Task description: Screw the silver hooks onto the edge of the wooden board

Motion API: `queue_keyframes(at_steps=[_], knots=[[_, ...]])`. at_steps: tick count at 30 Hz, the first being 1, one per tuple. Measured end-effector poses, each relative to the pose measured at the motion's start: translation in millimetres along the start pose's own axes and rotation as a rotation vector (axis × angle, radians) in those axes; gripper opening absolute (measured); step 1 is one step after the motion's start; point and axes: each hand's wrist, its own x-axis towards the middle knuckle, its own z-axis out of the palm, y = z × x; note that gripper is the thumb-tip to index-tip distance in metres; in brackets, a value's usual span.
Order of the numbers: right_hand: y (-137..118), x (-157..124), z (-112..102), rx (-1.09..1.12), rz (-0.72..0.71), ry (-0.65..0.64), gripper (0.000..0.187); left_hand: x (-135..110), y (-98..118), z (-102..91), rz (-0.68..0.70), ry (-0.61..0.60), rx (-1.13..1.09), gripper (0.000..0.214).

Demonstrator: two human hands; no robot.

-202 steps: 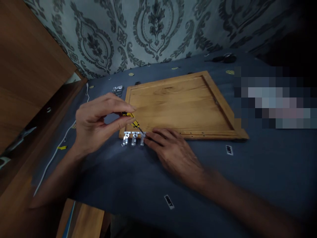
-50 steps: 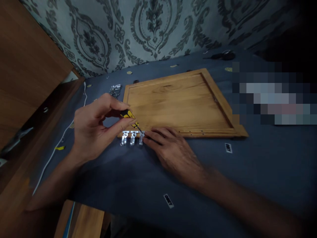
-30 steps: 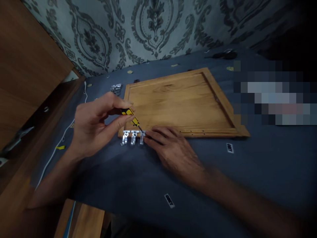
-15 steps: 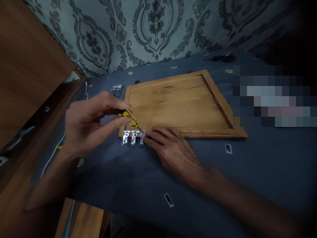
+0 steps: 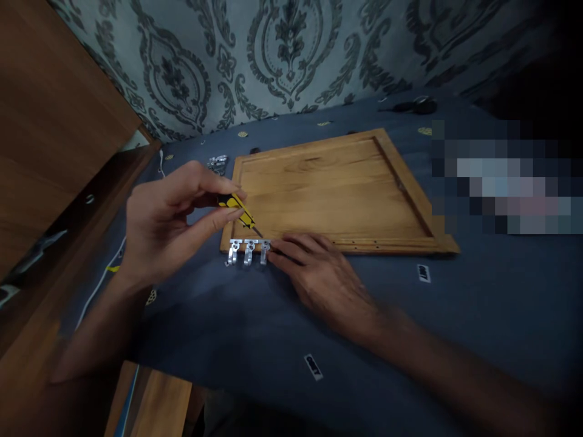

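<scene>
My left hand (image 5: pixel 170 221) pinches a small yellow and black screwdriver (image 5: pixel 241 210) between thumb and fingers. The shaft slants down to the right, its tip close above the rightmost of three silver metal hinges (image 5: pixel 265 250) in a row along the near edge of a framed wooden cabinet door (image 5: pixel 310 194). Whether the tip touches that hinge is hard to see. My right hand (image 5: pixel 321 276) lies over the door's near edge with fingers stretched out, its fingertips against the rightmost hinge. Small holes dot the edge to its right.
The door lies on a dark blue sheet (image 5: pixel 364 364). Behind its left corner are loose metal hinges (image 5: pixel 217 162). A black object (image 5: pixel 416 106) lies at the back right. A white cable (image 5: pixel 98 291) runs along the left, beside wooden furniture (image 5: pixel 54 121). A patterned wall covering rises behind.
The screwdriver tip has lifted slightly from the rightmost hinge. My right hand stays in place on the door edge, and the whole view has shifted a little.
</scene>
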Motion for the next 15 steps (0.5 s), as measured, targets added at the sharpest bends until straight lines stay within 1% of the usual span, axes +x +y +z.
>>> queue_keyframes(at_steps=[4,9,12,15], knots=[[0.4,-0.9,-0.3,0.014,0.007,-0.004,0.038,-1.6,0.3,0.8,-0.013,-0.06,0.029,0.032],[0.4,-0.6,-0.7,0.015,0.005,-0.017,0.037,-1.3,-1.6,0.8,0.047,-0.075,0.06,0.027],[-0.1,0.2,-1.5,0.011,0.012,-0.024,0.035,-0.7,-3.9,-0.2,0.038,-0.096,0.021,0.028],[-0.3,0.3,-1.5,0.007,0.013,-0.025,0.037,-0.2,-5.7,-0.9,0.046,-0.111,0.018,0.023]])
